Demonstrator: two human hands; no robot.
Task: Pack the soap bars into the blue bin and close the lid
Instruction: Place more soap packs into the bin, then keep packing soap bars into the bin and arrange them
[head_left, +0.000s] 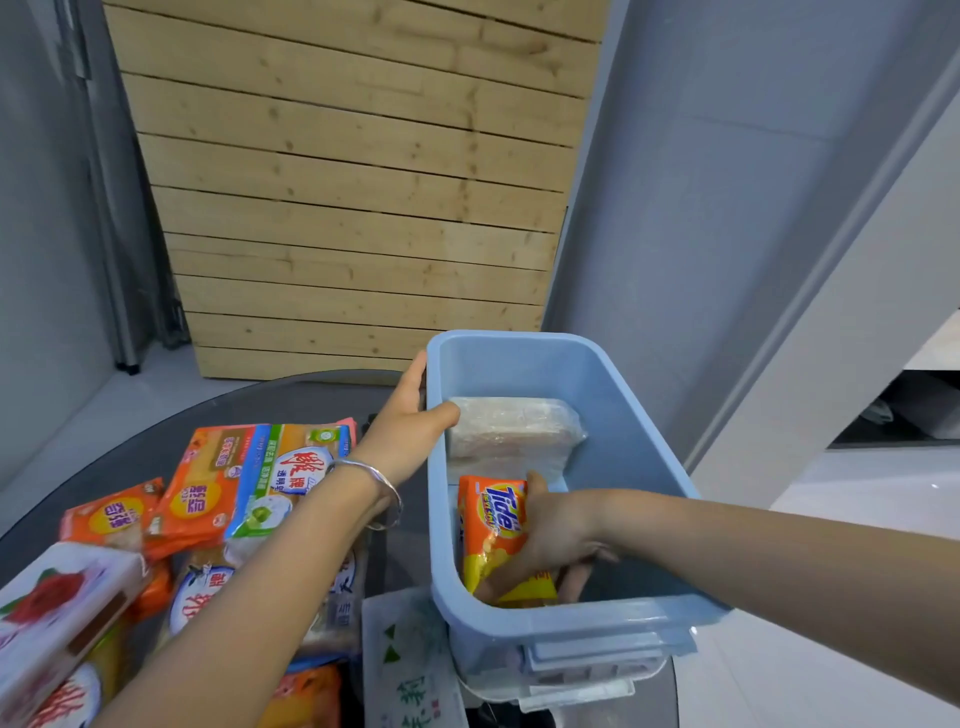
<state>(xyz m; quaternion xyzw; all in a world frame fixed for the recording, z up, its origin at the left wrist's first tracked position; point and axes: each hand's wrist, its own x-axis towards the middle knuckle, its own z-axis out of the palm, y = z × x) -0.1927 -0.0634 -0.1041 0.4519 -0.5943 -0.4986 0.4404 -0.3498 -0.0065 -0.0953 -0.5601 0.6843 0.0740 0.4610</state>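
The blue bin (631, 426) stands open on the dark round table, right of centre. Inside it, at the far end, lies a clear-wrapped pale soap pack (511, 434). My right hand (553, 540) is down inside the near end, shut on an orange Tide soap bar (493, 525). My left hand (410, 415) grips the bin's left rim, thumb over the edge. A pile of wrapped soap bars (228, 493), orange, green and blue, lies to the left of the bin. A clear lid (576, 691) shows under the bin's near end.
A white box with a red flower (57, 608) sits at the near left. A pale plastic-wrapped pack (410, 660) lies in front of the bin. A wooden slat panel (353, 182) and grey walls stand behind the table (291, 400).
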